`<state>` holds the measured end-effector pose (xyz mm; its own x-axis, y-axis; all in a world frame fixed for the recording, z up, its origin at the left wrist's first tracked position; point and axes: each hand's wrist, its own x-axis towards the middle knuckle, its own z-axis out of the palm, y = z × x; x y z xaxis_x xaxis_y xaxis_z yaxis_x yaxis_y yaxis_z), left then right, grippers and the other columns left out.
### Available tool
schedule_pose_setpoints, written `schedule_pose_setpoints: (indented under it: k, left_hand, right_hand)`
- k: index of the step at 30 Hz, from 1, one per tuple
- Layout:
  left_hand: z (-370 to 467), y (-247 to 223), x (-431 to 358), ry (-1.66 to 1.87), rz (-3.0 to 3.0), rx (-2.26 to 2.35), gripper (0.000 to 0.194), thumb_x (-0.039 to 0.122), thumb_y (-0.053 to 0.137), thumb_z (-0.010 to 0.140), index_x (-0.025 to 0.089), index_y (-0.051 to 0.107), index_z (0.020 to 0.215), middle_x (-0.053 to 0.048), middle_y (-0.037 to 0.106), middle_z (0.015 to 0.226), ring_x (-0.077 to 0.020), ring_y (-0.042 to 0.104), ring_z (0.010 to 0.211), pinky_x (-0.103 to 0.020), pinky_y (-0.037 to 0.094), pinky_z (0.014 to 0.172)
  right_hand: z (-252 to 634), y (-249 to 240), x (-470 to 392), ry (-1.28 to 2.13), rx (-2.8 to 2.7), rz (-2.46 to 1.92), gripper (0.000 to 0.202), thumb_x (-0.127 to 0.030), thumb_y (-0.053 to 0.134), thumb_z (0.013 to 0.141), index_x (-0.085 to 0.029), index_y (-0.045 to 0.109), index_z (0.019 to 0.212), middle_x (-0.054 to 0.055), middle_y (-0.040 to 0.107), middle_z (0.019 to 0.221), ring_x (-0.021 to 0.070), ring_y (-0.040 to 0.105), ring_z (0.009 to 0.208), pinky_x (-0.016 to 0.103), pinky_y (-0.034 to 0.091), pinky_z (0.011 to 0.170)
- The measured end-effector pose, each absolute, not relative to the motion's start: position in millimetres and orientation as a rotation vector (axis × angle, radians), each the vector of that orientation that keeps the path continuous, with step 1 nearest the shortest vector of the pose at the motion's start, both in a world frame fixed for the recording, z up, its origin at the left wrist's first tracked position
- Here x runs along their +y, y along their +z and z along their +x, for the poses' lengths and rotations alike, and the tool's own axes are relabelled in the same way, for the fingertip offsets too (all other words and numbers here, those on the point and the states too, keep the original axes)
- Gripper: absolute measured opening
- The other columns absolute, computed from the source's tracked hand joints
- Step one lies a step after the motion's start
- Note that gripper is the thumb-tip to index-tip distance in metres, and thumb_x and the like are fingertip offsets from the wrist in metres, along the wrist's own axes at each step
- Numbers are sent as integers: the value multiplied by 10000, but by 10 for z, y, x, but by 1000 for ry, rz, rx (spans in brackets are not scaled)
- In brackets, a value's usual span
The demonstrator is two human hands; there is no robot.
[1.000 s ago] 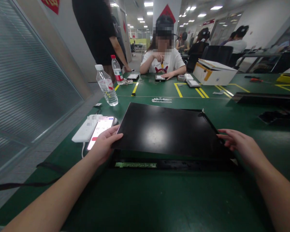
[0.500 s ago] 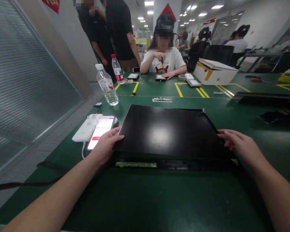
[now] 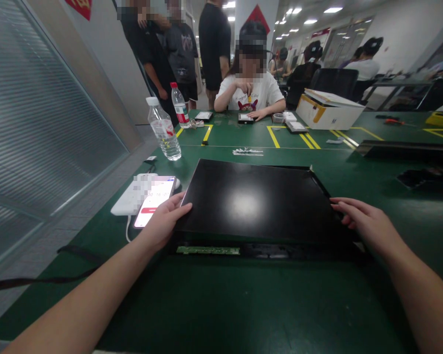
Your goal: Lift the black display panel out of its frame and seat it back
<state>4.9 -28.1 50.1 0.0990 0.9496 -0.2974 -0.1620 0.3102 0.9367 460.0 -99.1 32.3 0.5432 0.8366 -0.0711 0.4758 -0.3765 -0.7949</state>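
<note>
A glossy black display panel (image 3: 221, 191) lies in front of me, its near edge slightly raised over a dark frame (image 3: 291, 250). Along the frame's near side shows a narrow green circuit board (image 3: 208, 250). My left hand (image 3: 169, 215) grips the panel's left edge, thumb on top and the other fingers partly hidden behind and below. At the right edge my right hand (image 3: 360, 215) pinches the panel between thumb and fingers. What lies under the panel is hidden.
On the left are a lit phone (image 3: 155, 199), a white box-like device (image 3: 127, 199) with a cable, and two water bottles (image 3: 165, 132). A person (image 3: 251, 93) sits opposite, handling a small drive. A white box (image 3: 328, 110) and dark parts (image 3: 428, 177) stand to the right.
Both hands and the panel have stayed almost in place, with the right hand shifted very slightly left. In the background the standing people have moved, and another one shows.
</note>
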Motion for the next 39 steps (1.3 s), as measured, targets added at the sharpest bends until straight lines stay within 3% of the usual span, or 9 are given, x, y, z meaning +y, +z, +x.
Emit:
schedule_pose_setpoints:
  k: [11,17,25,39]
  left_hand:
    - [49,505,-287,982,917,1170,555,159,842,753,150,696,1288,-114,835,1063,-289,810,936,-339,649,760]
    - [45,466,-273,989,930,1152,577,170,873,732,141,691,1278,-118,833,1073,-284,809,941,-334,648,793]
    - [56,453,-265,999,912,1175,579,145,841,746,139,682,1302,-107,838,1059,-278,811,946,-335,650,802]
    - [69,464,-265,1006,902,1180,540,106,797,758,132,658,1279,-107,840,1037,-265,818,880,-354,662,803]
  right_hand:
    - [4573,354,-1004,599,-1065,-2002,513,-590,695,740,-224,820,1077,41,636,698,213,576,712,355,451,663]
    - [4547,380,-995,599,-1042,-2028,566,-601,698,709,-200,830,1085,37,628,690,206,571,707,355,446,667]
    - [4539,379,-965,574,-998,-2087,722,-695,671,574,-182,838,1053,28,615,646,211,551,654,356,416,618]
    - [4574,384,-952,531,-976,-2180,629,-655,637,589,-219,850,988,54,696,703,225,598,666,355,433,600]
